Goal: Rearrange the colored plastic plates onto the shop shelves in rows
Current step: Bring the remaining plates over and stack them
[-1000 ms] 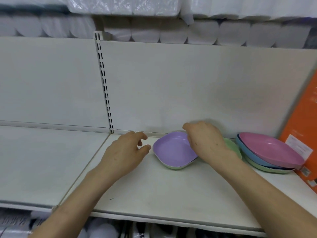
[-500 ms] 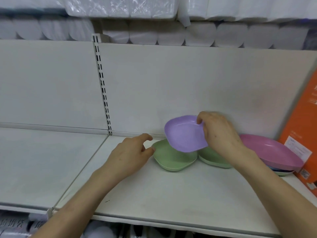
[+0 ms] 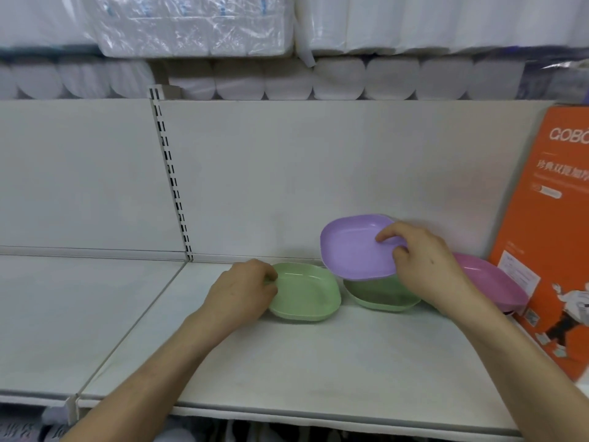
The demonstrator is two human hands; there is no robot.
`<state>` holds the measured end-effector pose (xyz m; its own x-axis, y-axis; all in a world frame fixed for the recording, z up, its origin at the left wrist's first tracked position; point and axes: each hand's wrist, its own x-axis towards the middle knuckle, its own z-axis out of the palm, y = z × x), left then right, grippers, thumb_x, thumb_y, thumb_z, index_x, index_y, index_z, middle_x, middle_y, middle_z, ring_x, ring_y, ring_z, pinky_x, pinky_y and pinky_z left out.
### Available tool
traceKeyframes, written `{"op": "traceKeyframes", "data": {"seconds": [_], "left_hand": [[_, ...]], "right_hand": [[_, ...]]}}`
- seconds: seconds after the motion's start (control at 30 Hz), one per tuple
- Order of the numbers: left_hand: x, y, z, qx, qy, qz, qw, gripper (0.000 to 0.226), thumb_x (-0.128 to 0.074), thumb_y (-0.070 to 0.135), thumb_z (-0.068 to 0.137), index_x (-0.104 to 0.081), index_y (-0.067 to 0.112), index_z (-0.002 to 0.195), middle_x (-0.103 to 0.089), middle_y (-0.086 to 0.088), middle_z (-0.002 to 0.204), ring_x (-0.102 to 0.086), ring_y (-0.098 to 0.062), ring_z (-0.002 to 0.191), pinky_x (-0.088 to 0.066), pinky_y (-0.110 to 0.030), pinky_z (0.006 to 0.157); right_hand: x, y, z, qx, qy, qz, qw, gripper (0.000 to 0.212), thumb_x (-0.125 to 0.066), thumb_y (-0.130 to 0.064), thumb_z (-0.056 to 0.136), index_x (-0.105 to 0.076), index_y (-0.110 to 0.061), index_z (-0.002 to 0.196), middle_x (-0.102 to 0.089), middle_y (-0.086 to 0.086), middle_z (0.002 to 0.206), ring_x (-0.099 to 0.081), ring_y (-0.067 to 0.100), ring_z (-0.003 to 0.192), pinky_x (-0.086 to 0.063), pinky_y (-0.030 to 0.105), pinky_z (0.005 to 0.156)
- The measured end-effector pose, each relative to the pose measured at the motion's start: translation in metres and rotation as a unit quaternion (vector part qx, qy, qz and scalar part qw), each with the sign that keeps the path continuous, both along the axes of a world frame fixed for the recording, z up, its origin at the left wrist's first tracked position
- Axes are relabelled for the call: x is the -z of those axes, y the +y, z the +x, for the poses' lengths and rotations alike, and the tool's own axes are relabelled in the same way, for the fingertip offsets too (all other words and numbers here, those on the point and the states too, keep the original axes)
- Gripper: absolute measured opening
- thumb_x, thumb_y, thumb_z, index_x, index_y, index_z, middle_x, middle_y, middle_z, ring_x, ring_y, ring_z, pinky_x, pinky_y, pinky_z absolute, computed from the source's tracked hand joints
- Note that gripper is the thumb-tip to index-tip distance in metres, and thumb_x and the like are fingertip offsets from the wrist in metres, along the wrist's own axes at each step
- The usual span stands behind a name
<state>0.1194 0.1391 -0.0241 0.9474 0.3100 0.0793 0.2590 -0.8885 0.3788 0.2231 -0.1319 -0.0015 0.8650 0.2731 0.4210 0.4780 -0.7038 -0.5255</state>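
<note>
My right hand (image 3: 427, 266) pinches the right edge of a purple plate (image 3: 353, 250) and holds it tilted in the air above a second green plate (image 3: 382, 296) on the white shelf (image 3: 318, 371). My left hand (image 3: 242, 291) grips the left rim of a green plate (image 3: 307, 293) that lies flat on the shelf. A pink plate (image 3: 487, 282) tops a small stack at the right, partly behind my right wrist.
An orange printed box (image 3: 554, 237) stands at the shelf's right end, close to the pink plate. Wrapped white paper rolls (image 3: 287, 78) fill the shelf above. A slotted upright (image 3: 172, 183) divides the back panel; another shelf section (image 3: 63, 314) lies to the left.
My right hand lifted the purple plate off the green one and carried it up and right. My left hand moved in and took hold of the uncovered green plate's rim.
</note>
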Motion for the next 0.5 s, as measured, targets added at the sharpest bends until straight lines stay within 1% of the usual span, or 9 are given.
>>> {"op": "traceKeyframes", "data": {"seconds": [0.07,0.13,0.17,0.2,0.23,0.3,0.33,0.4,0.5], "left_hand": [[-0.003,0.002,-0.005,-0.009,-0.035,-0.023,0.999,0.037,-0.053,0.019,0.094,-0.070,0.027,0.125,-0.068,0.001,0.118,-0.067,-0.023,0.100,-0.054,-0.034,0.088],[-0.002,0.007,-0.014,-0.019,-0.065,-0.046,0.997,0.036,-0.051,0.014,0.095,-0.069,0.024,0.124,-0.066,-0.001,0.120,-0.068,-0.023,0.091,-0.055,-0.034,0.085],[0.000,0.010,-0.019,-0.026,-0.071,-0.050,0.996,0.036,-0.050,0.013,0.095,-0.069,0.023,0.124,-0.065,-0.002,0.120,-0.066,-0.022,0.087,-0.053,-0.032,0.081],[0.003,0.014,-0.025,-0.037,-0.074,-0.049,0.995,0.036,-0.050,0.012,0.096,-0.068,0.024,0.124,-0.065,-0.003,0.120,-0.062,-0.020,0.088,-0.049,-0.030,0.078],[0.005,0.019,-0.032,-0.051,-0.078,-0.050,0.994,0.036,-0.049,0.012,0.096,-0.067,0.026,0.124,-0.065,-0.002,0.119,-0.059,-0.019,0.091,-0.044,-0.029,0.074],[0.010,0.029,-0.051,-0.086,-0.095,-0.080,0.988,0.038,-0.047,0.011,0.096,-0.068,0.030,0.121,-0.064,0.000,0.117,-0.058,-0.017,0.094,-0.042,-0.026,0.069],[0.012,0.035,-0.062,-0.106,-0.108,-0.108,0.983,0.038,-0.047,0.010,0.095,-0.068,0.031,0.118,-0.064,0.000,0.116,-0.059,-0.016,0.093,-0.044,-0.026,0.070],[0.015,0.046,-0.089,-0.143,-0.146,-0.164,0.965,0.038,-0.049,0.011,0.092,-0.069,0.034,0.115,-0.064,-0.001,0.119,-0.062,-0.015,0.098,-0.049,-0.030,0.078],[0.016,0.061,-0.135,-0.168,-0.176,-0.189,0.951,0.038,-0.061,0.018,0.091,-0.063,0.034,0.125,-0.064,0.003,0.124,-0.062,-0.017,0.110,-0.050,-0.035,0.092]], "right_hand": [[0.000,-0.002,-0.006,-0.015,0.009,0.020,1.000,0.043,-0.045,0.003,0.094,-0.071,-0.020,0.121,-0.066,0.006,0.125,-0.054,0.018,0.094,-0.033,0.020,0.076],[0.002,0.000,-0.013,-0.033,0.025,0.038,0.998,0.046,-0.044,0.003,0.095,-0.069,-0.017,0.128,-0.064,0.006,0.132,-0.057,0.019,0.104,-0.034,0.018,0.081],[0.004,0.001,-0.016,-0.042,0.030,0.043,0.998,0.047,-0.044,0.003,0.096,-0.067,-0.017,0.132,-0.063,0.005,0.136,-0.057,0.020,0.115,-0.035,0.018,0.087],[0.005,0.003,-0.019,-0.055,0.035,0.050,0.997,0.048,-0.045,0.001,0.096,-0.065,-0.018,0.135,-0.061,0.003,0.140,-0.055,0.018,0.124,-0.035,0.019,0.093],[0.007,0.005,-0.023,-0.071,0.044,0.060,0.995,0.048,-0.048,-0.002,0.097,-0.063,-0.020,0.138,-0.059,0.001,0.144,-0.053,0.017,0.129,-0.037,0.021,0.098],[0.009,0.012,-0.033,-0.103,0.077,0.095,0.987,0.047,-0.059,-0.012,0.097,-0.059,-0.028,0.142,-0.055,-0.005,0.146,-0.052,0.014,0.130,-0.040,0.028,0.104],[0.010,0.018,-0.040,-0.118,0.096,0.114,0.982,0.049,-0.066,-0.019,0.096,-0.057,-0.032,0.142,-0.054,-0.008,0.145,-0.052,0.012,0.129,-0.042,0.031,0.105],[0.009,0.034,-0.055,-0.151,0.135,0.143,0.969,0.056,-0.077,-0.031,0.090,-0.055,-0.037,0.141,-0.054,-0.014,0.140,-0.053,0.010,0.125,-0.042,0.030,0.100],[0.007,0.069,-0.083,-0.208,0.177,0.150,0.950,0.070,-0.086,-0.037,0.079,-0.050,-0.040,0.140,-0.054,-0.015,0.134,-0.052,0.009,0.121,-0.041,0.029,0.094]]}}
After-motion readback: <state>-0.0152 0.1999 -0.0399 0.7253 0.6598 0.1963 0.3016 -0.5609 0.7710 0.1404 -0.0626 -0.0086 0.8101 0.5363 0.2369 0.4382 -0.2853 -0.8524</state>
